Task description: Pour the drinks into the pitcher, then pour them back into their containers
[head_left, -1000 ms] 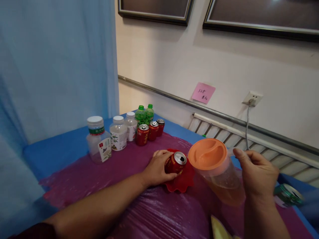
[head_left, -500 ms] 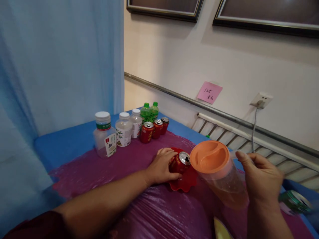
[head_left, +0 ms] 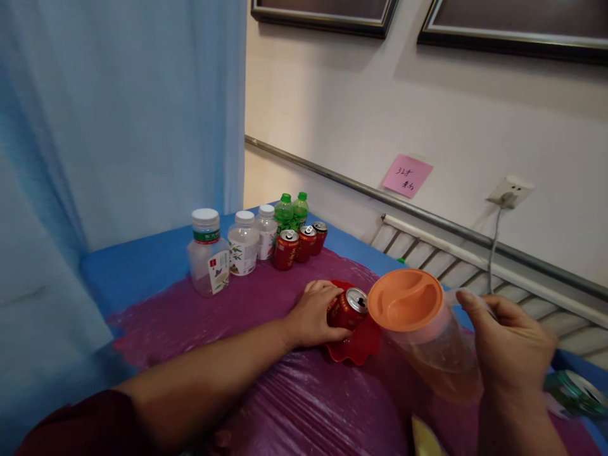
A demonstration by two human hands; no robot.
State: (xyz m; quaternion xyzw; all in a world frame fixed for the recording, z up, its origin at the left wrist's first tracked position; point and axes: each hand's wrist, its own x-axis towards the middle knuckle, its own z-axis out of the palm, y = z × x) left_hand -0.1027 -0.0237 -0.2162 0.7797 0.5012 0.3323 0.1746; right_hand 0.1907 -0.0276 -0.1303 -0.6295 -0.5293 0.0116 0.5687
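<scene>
Only got the head view to go on here, so starting with a left hand (head_left: 316, 316) curled snugly around a red can (head_left: 346, 314), thumb at the front and fingers round the back, with a red scalloped dish (head_left: 357, 349) directly underneath. Can't really tell whether lifted slightly or sitting right on the dish, tbh. Over on the other side, a right hand (head_left: 513, 345) with thumb and fingers pinched on the handle (head_left: 452, 296) of a clear pitcher (head_left: 434, 354), leaning over toward the red can. Would put the orange lid (head_left: 405, 299) right beside the can's rim, though can't say for sure about touching. As for progress, would guess somewhere in the middle: can top already opened, pitcher already tilted, but no visible stream between lid and can. Also worth noting a fair bit of brownish liquid (head_left: 460, 381) low in the pitcher, so probably more left to do there; no clue about the level inside the can, too dark at the mouth. Further back, around the far edge of the purple sheet (head_left: 256, 310), a lineup of three more cans (head_left: 286, 251), with white-capped bottles (head_left: 243, 248) to the left and green-capped bottles (head_left: 285, 215) behind. Plus a green can (head_left: 576, 394) near the right edge, pretty blurry
</scene>
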